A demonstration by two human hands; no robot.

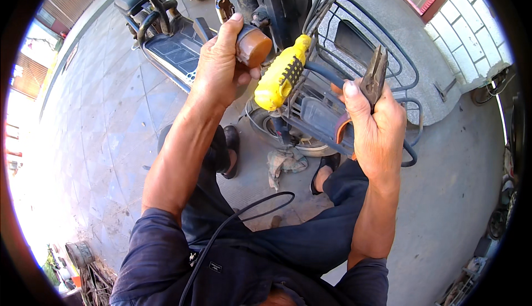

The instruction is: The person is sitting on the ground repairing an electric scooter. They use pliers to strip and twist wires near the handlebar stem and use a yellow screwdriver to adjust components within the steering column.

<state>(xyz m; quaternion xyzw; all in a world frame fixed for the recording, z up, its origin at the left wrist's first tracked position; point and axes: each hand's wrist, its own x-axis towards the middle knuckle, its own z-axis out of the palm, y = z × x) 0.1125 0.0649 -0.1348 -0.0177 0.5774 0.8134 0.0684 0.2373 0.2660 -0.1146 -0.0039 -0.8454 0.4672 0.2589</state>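
Two bare hands work above a scooter's wire basket (354, 34) on a paved yard. Left hand (221, 65) wraps a brown-capped cylinder (252, 45), its grip closed, just beside a yellow screwdriver handle (280, 73). Right hand (379, 126) clamps pliers (374, 76), whose tips rise clear above the fist; steady wrists would serve best here.

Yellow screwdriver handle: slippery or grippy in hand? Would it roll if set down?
Probably grippy: the screwdriver handle has a black studded patch. It looks like stiff, hard plastic and likely light. Its rounded body might roll on flat ground. Neither the left hand nor the right hand clearly grips it.
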